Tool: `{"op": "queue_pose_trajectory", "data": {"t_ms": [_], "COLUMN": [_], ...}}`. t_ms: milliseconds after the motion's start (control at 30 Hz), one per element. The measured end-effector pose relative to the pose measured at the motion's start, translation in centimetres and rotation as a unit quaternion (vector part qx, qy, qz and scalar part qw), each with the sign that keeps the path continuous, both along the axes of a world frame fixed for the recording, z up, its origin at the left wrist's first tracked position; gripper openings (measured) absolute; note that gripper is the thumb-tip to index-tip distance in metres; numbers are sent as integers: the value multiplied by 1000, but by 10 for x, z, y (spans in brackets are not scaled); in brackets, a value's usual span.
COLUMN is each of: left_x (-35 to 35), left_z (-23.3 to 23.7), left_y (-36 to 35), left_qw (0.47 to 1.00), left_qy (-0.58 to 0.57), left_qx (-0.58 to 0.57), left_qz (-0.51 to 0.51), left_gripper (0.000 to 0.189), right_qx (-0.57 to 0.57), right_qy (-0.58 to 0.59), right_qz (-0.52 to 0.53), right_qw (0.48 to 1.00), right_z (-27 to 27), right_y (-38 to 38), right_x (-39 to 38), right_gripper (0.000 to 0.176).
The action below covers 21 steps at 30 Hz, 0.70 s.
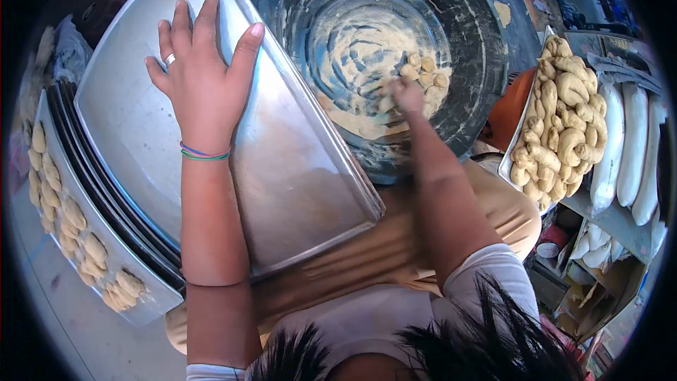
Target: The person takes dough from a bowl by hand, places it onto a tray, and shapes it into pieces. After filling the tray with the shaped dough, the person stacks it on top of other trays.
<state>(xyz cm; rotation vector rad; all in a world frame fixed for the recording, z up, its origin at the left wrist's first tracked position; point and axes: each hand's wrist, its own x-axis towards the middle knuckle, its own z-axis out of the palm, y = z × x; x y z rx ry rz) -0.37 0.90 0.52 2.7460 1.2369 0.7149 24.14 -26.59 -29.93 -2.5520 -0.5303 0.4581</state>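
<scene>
My left hand [201,74] is open, its fingers spread and laid over a shallow metal tray [296,204] that rests tilted across my lap. Over the round black basin [479,56], my right hand [407,97] is closed and somewhat blurred; whatever its curled fingers hold, if anything, is hidden. Right beside it, several small dough pieces [428,74] are clustered on the right side of the basin's floor. Tan powder, like flour, [360,35] coats that floor in smeared rings.
To the right, a tray heaped with dough pieces [564,113] stands near long whitish wrapped rolls [627,148]. At the left are stacked dark trays [113,183] and a metal tray [151,303] bearing flattened dough pieces [74,219]. A cluttered shelf [599,289] is at lower right.
</scene>
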Motion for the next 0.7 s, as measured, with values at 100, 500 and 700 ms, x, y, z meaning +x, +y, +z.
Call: {"op": "queue_pose_trajectory", "data": {"t_ms": [100, 500, 700], "left_x": [0, 1, 0], "left_z": [-1, 1, -2], "left_y": [0, 1, 2], "left_qw": [1000, 1000, 1000], "left_qy": [0, 2, 0], "left_qx": [2, -6, 9], "left_qz": [1, -2, -4], "left_gripper": [66, 70, 71], "right_qx": [-5, -172, -175], "right_qy": [57, 126, 525], "right_qz": [-141, 189, -1], "right_qw": [988, 958, 833], "right_z": [3, -38, 70], "right_y": [-14, -39, -39], "right_x": [67, 99, 85], "right_gripper": [60, 78, 63]}}
